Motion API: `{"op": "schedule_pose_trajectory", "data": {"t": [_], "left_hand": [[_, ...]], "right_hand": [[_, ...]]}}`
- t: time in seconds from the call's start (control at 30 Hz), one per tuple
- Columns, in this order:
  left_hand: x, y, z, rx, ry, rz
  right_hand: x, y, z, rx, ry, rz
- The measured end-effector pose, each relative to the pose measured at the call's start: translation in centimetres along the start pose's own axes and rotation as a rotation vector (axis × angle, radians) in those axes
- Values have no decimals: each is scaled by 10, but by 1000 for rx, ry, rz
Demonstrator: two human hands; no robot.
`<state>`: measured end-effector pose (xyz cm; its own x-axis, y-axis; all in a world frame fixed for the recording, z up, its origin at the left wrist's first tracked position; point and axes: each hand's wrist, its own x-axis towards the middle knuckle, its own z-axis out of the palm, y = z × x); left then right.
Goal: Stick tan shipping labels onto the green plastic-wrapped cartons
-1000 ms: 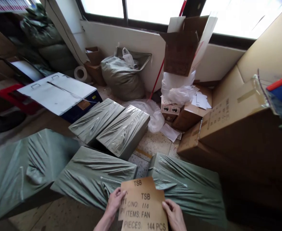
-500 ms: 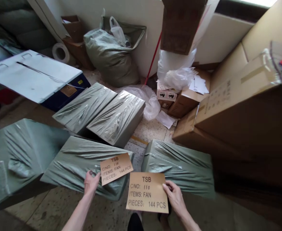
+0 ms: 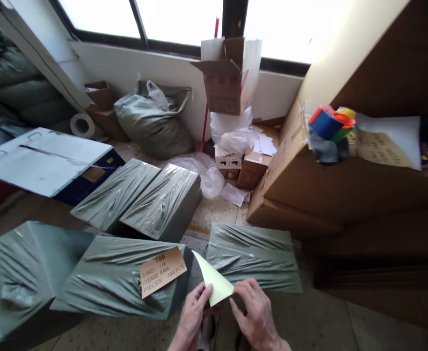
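Observation:
A sticker label (image 3: 217, 285) is turned with its pale yellow-green back toward me, and it bends to a point at the upper left. My left hand (image 3: 194, 312) pinches its lower left edge between thumb and fingers. At its right corner, the fingers of my right hand (image 3: 256, 309) are closed on the edge. Another brown label (image 3: 163, 271), printed TSB, FAN and 144 PCS, lies on the green-wrapped package (image 3: 115, 273) left of my hands. Just beyond my right hand is a second green-wrapped package (image 3: 254, 256).
Two more wrapped packages (image 3: 163, 200) stand behind, beside a blue box with a white lid (image 3: 46, 156). Another wrapped package (image 3: 27, 268) is at the left. Large cartons (image 3: 301, 185) stand at the right, with tape rolls (image 3: 331, 122) on top. A stuffed sack (image 3: 151, 124) leans by the wall.
My left hand has left the label on the package and come right to the other label. That label has been turned over, its back now showing. The view has tilted up.

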<state>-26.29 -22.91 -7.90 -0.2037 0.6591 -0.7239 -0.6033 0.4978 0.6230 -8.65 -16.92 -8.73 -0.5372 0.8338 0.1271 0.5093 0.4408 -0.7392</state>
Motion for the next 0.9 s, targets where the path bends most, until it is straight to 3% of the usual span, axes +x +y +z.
{"op": "schedule_pose_trajectory", "data": {"t": [0.1, 0.17, 0.23, 0.33, 0.5, 0.63, 0.9], "left_hand": [[-9, -5, 9, -18, 69, 18], [-16, -10, 20, -2, 39, 32], [-24, -11, 35, 43, -35, 50], [-34, -6, 55, 53, -72, 95], [-43, 5, 72, -11, -106, 107], [-42, 6, 76, 47, -138, 143], [-39, 9, 81, 92, -132, 152]], "right_hand": [[-31, 7, -3, 455, -2, 558], [-40, 4, -2, 878, 1, 901], [-37, -4, -5, 1182, 114, 1079], [-17, -20, -23, 1301, 231, 1011], [13, -30, -52, 1205, 381, 870], [18, -28, -55, 1116, 444, 851], [13, -28, -56, 997, 429, 832]]}}
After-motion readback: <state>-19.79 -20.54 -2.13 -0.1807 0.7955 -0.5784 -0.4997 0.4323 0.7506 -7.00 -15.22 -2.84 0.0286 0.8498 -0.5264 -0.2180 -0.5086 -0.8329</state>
